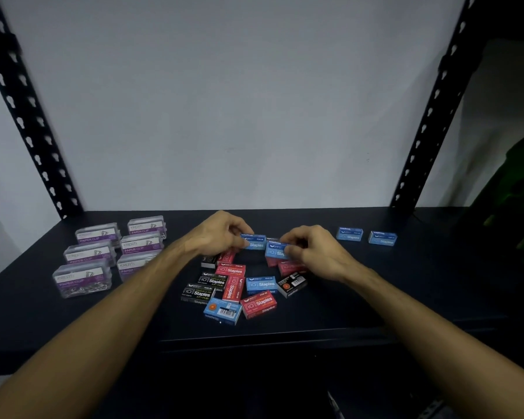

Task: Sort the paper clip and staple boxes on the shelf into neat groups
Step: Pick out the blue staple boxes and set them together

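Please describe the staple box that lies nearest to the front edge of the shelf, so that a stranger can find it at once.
Start at the mixed pile of staple boxes in the middle of the dark shelf. At its front edge lies a blue box, beside a red box. Unlike its neighbours, it shows a barcode and an orange round mark.

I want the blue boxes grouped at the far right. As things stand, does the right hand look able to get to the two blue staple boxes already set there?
Probably yes, though the right hand already holds a blue staple box. The two blue staple boxes stand apart on bare shelf, with nothing between.
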{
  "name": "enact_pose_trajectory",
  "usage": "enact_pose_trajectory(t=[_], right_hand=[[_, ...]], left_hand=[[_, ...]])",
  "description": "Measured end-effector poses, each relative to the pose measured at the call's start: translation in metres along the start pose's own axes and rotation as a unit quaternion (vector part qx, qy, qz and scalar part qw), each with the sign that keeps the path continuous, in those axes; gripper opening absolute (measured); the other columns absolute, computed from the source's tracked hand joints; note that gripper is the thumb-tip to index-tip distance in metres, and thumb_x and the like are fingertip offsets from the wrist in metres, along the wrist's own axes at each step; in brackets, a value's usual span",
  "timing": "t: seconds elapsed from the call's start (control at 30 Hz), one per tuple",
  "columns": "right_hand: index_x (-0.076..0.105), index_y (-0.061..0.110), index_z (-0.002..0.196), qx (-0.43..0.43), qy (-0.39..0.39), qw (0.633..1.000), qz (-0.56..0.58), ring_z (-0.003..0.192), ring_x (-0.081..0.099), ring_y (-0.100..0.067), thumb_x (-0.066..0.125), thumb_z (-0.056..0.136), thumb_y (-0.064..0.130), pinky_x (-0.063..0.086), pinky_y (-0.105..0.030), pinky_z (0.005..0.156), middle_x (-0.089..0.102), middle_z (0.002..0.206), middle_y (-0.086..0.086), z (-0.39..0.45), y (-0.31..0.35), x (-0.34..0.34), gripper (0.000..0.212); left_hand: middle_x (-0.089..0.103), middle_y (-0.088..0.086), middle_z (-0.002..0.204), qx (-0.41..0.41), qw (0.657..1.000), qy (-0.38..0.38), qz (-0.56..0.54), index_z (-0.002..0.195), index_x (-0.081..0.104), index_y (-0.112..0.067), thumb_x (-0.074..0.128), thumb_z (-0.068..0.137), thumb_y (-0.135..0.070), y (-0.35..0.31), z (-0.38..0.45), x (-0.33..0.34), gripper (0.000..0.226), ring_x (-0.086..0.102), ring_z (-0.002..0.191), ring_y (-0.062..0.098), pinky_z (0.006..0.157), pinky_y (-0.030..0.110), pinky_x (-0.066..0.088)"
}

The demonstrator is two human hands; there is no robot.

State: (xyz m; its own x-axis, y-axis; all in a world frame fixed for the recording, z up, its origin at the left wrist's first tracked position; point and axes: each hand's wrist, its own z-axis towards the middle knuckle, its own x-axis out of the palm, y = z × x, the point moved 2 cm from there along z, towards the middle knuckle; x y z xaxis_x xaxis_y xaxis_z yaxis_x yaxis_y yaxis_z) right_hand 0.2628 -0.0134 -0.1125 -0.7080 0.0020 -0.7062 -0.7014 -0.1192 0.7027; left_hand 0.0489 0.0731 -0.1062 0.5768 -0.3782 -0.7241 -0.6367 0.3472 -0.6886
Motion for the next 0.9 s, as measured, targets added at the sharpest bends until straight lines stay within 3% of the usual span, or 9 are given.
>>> enact_pose_trajectory(t=[0.13,0.3,0.43,0.57,0.73,0.9], right_hand=[[0.069,0.020,0.115,0.028,-0.037,0.999,-0.028,0.099,0.061,-0.007,0.061,0.095,0.018,0.049,-0.024,0.082,0.066,0.109,0.006,-0.004,-0.016,-0.017,0.021],[0.072,0.020,0.105,0.079,-0.098,0.990,-0.059,0.092,0.063,-0.010,0.064,0.093,0.014,0.042,-0.020,0.072,0.068,0.098,0.006,-0.018,-0.045,-0.051,0.016],[0.070,0.017,0.112,0.123,-0.124,0.982,-0.070,0.097,0.060,-0.011,0.063,0.094,0.014,0.043,-0.023,0.081,0.064,0.102,0.005,-0.031,-0.068,-0.079,0.020],[0.072,0.019,0.106,0.142,-0.146,0.975,-0.093,0.091,0.063,-0.012,0.063,0.093,0.013,0.043,-0.024,0.076,0.069,0.100,0.002,-0.045,-0.091,-0.104,0.017],[0.072,0.016,0.110,0.167,-0.156,0.967,-0.113,0.094,0.063,-0.013,0.061,0.094,0.013,0.046,-0.026,0.081,0.068,0.107,-0.001,-0.056,-0.117,-0.122,0.020],[0.072,0.016,0.109,0.169,-0.152,0.965,-0.132,0.097,0.062,-0.014,0.057,0.096,0.011,0.047,-0.025,0.082,0.067,0.112,-0.003,-0.056,-0.131,-0.121,0.020]], left_hand=[[0.072,0.000,0.083,0.008,1.000,-0.012,-0.028,0.102,0.071,-0.018,0.071,0.088,-0.014,-0.012,0.009,0.011,0.015,0.066,0.069,0.007,0.060,0.019,0.049],[0.073,0.001,0.090,0.017,0.999,-0.013,-0.040,0.102,0.070,-0.016,0.073,0.086,-0.014,-0.040,0.024,0.034,0.016,0.067,0.077,0.011,0.063,0.022,0.051],[0.070,-0.003,0.090,0.037,0.999,-0.010,-0.024,0.103,0.070,-0.020,0.074,0.085,-0.016,-0.067,0.040,0.059,0.019,0.066,0.079,0.009,0.070,0.026,0.055],[0.069,-0.005,0.082,0.062,0.997,-0.026,-0.029,0.100,0.073,-0.018,0.075,0.084,-0.012,-0.093,0.056,0.082,0.017,0.062,0.069,0.005,0.062,0.019,0.047],[0.069,-0.004,0.093,0.071,0.997,-0.027,-0.008,0.104,0.073,-0.016,0.074,0.085,-0.011,-0.118,0.071,0.113,0.020,0.064,0.084,0.010,0.077,0.022,0.050],[0.067,0.001,0.102,0.071,0.997,-0.024,0.023,0.110,0.071,-0.013,0.074,0.086,-0.011,-0.126,0.080,0.133,0.025,0.064,0.092,0.014,0.082,0.023,0.049]])
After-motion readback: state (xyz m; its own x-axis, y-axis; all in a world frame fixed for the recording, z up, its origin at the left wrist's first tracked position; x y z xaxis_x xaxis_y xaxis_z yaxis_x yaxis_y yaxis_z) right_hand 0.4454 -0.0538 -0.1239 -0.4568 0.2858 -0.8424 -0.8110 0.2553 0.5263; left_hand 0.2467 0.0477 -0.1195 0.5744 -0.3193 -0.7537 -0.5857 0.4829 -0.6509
